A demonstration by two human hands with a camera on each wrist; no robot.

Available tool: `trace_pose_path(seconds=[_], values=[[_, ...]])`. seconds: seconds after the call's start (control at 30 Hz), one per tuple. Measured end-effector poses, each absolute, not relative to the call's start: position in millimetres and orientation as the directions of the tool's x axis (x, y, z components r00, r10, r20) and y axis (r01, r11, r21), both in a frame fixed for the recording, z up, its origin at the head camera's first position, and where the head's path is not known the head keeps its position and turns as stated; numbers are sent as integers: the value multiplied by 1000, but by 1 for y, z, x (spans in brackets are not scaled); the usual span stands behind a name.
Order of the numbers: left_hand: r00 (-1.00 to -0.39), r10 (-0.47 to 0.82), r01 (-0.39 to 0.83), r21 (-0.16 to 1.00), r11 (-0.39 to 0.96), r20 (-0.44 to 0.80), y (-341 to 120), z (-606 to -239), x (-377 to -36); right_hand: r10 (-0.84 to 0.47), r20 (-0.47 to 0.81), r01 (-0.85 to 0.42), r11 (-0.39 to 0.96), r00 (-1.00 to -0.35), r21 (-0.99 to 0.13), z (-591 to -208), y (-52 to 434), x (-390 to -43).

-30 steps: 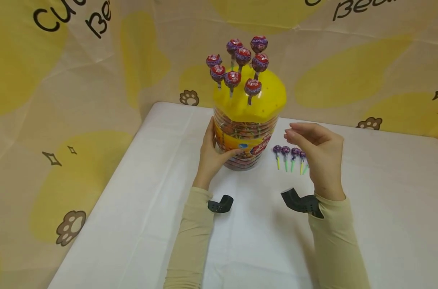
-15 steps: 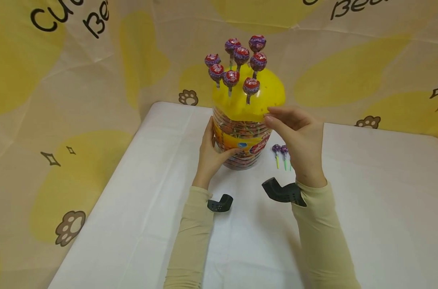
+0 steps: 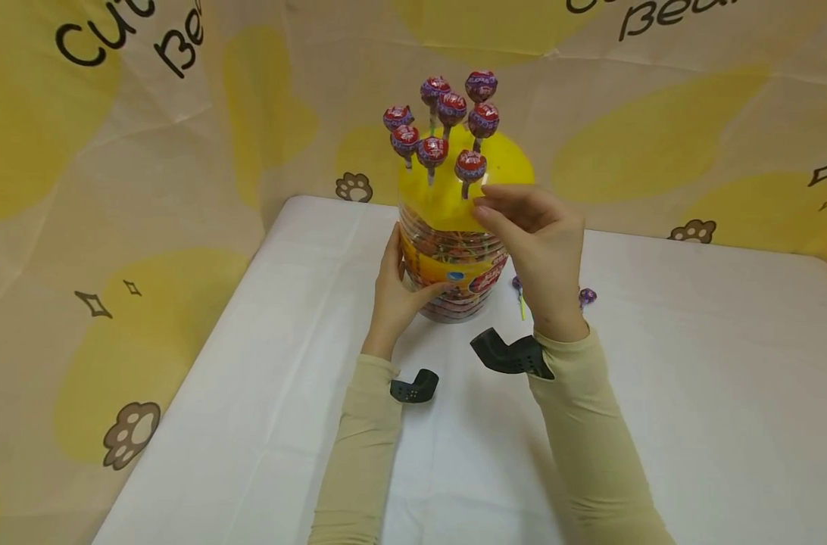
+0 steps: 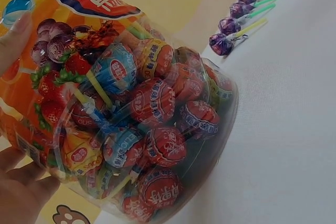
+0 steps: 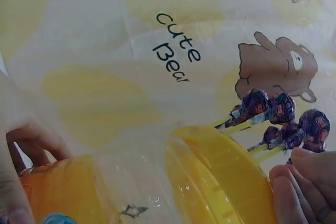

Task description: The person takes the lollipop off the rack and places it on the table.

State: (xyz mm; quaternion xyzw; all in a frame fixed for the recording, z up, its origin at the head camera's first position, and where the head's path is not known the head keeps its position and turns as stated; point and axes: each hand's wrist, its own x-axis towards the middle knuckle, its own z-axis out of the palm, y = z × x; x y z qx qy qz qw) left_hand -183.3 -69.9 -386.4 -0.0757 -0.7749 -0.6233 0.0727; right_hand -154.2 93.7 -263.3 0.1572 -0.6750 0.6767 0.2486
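Observation:
A clear ribbed candy jar (image 3: 454, 309) with a yellow domed lid (image 3: 516, 159) stands on the table. Several lollipops (image 3: 432, 151) in purple-and-red wrappers stick up from the lid. My left hand (image 3: 401, 299) holds the jar's left side, thumb across the front label. Over the lid's right front is my right hand (image 3: 539, 238), its thumb and fingertips bent towards each other with a small gap. Those fingertips are right beside the stick of the front lollipop (image 3: 471, 165). In the right wrist view my right hand (image 5: 304, 187) overlaps the lollipop cluster (image 5: 281, 109).
Loose lollipops (image 4: 241, 11) lie in a row on the white table (image 3: 693, 363), right of the jar; my right hand partly hides them in the head view. More wrapped lollipops (image 4: 152, 100) fill the jar. A printed backdrop cloth (image 3: 625, 151) stands behind the table.
My right hand has moved left from above the loose lollipops to the lid's front lollipop. My left hand keeps its hold on the jar.

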Motion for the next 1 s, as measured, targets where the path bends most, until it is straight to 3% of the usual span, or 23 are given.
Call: trace_pose_path(seconds=[0.17,0.63,1.0], values=[[-977,29,213,954,210,211,-70,-387,-183,133,610,-601,105,-781,-792,-261,87,-157],[-977,30,214,951,223,213,-70,-388,-183,148,665,-636,202,-732,-745,-257,76,-159],[-978,22,206,952,228,207,-70,-387,-184,161,693,-663,207,-702,-719,-256,73,-162]])
